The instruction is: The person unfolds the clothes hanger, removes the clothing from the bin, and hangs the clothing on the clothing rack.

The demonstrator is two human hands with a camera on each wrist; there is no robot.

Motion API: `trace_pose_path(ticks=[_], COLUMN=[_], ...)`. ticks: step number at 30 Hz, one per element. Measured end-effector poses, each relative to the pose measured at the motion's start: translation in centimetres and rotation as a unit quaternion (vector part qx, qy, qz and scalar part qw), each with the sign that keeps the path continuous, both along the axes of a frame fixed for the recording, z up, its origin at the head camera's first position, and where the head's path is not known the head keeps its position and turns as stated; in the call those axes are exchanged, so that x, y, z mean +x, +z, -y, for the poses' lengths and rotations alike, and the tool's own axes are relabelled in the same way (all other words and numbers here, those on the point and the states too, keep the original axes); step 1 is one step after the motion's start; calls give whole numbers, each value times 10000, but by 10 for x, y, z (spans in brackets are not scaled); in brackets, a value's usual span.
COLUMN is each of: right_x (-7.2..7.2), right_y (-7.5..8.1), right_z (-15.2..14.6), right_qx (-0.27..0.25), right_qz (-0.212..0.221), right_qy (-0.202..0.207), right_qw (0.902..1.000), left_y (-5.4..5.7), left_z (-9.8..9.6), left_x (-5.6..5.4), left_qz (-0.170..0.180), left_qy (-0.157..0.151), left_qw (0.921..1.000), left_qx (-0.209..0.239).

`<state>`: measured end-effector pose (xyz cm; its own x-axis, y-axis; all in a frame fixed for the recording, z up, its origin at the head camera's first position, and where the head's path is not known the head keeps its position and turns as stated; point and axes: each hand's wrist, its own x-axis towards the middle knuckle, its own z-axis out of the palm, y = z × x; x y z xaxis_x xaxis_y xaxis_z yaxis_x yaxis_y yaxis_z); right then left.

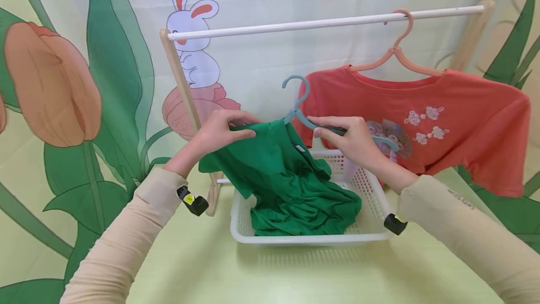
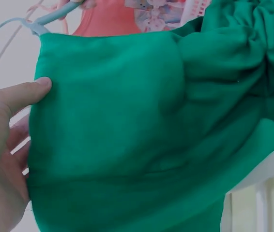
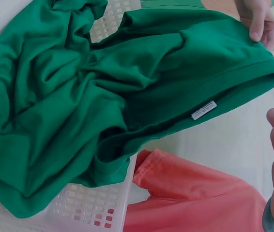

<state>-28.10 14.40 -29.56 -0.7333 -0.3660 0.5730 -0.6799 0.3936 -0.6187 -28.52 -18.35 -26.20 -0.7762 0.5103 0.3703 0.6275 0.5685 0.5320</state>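
Observation:
A green T-shirt [image 1: 274, 163] hangs by one shoulder from a light-blue hanger [image 1: 296, 111], the rest of it bunched low over a white basket. My left hand [image 1: 221, 130] pinches the shirt at that shoulder, thumb on top in the left wrist view and the other fingers partly behind the cloth. The hanger's bare arm is in my right hand [image 1: 354, 140], gripped between thumb and fingers. Its hook points up, apart from the rail. In the right wrist view a white label [image 3: 204, 110] shows inside the neckline.
The basket [image 1: 312, 239] stands on a pale green table [image 1: 202, 266]. Behind it rises a rack with a white rail [image 1: 295, 26] and wooden posts [image 1: 181, 76]. A red T-shirt [image 1: 476, 125] hangs at the right on a pink hanger [image 1: 394, 51].

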Motion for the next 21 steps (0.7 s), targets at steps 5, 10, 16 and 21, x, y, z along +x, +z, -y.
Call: trace_pose_path(ticks=[5,10,16,21], right_x=[-1,-6,-4,-9], right_y=[-1,-1,-8,-33], right_z=[-4,-2,-1,-5], right_qx=[94,238,398,825], right_qz=[37,-836,-1902,-1781], right_qy=[-34,-178,-251,295], right_qw=[9999,9961,9806,9801], left_y=[-5,-13,-19,-21], left_z=[0,1,7,11], left_x=[-1,-2,-4,-5], left_qz=[103,138,152,164], left_qy=[80,250,530,629], left_qw=[9998,9993,9979,9971], left_qx=[160,232,328,387])
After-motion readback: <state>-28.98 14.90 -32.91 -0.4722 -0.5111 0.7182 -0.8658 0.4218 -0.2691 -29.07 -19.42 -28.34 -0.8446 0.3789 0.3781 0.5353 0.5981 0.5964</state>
